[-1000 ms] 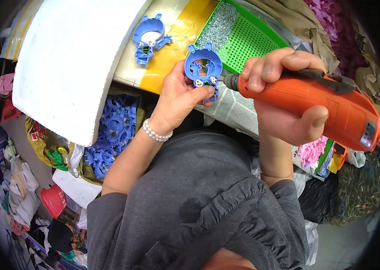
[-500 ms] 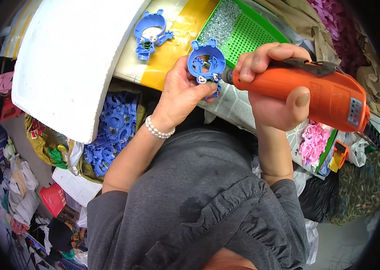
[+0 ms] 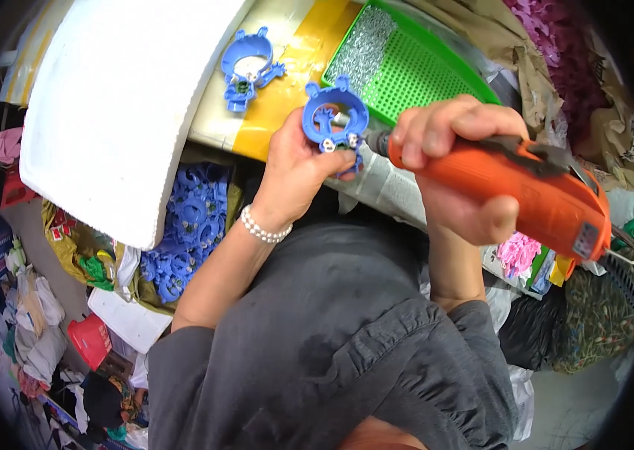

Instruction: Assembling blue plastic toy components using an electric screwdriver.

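My left hand pinches a blue plastic frog-shaped frame, with a round ring on top and small white pieces below it. The thumb lies across its lower part. My right hand is wrapped around an orange electric screwdriver, which points left. Its dark nose is beside the frame's right side; whether the bit touches the frame cannot be made out. A second blue frame lies on the taped surface beyond my left hand.
Small metal screws fill the left part of a green perforated basket. White foam board stands at the left, beside a bag of many blue frames. Pink parts lie at the right, near a black bag.
The screwdriver's rear end has swung down, and its nose sits slightly farther from the frame. The held frame has shifted a little left and down; the whole view has also moved slightly.
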Tool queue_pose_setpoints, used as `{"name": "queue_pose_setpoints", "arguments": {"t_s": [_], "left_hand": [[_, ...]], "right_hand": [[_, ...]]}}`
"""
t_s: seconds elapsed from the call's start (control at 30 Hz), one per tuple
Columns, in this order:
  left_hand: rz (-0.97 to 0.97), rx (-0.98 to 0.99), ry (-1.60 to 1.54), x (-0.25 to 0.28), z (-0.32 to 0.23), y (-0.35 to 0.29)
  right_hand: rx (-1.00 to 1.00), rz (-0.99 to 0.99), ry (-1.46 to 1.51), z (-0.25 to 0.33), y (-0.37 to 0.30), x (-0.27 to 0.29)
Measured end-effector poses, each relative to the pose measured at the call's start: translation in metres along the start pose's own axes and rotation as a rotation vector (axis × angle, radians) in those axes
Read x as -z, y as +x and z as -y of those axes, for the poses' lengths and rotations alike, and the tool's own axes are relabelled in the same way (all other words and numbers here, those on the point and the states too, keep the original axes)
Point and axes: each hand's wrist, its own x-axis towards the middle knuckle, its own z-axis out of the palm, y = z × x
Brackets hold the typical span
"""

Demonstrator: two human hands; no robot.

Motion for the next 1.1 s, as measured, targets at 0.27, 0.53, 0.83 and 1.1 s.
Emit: {"name": "queue_pose_setpoints", "arguments": {"t_s": [0.27,0.53,0.83,1.1], "left_hand": [[0.041,0.066,-0.037,0.004,-0.006,-0.002],[0.066,0.078,0.022,0.006,-0.003,0.0],[0.064,0.071,0.036,0.005,-0.001,0.001],[0.067,0.056,0.025,0.003,-0.004,-0.002]], "right_hand": [[-0.102,-0.418,-0.186,-0.019,0.026,0.032],[-0.09,-0.384,-0.177,-0.039,0.03,0.038],[-0.102,-0.409,-0.152,-0.042,0.029,0.039],[-0.061,-0.381,-0.141,-0.029,0.03,0.037]]}}
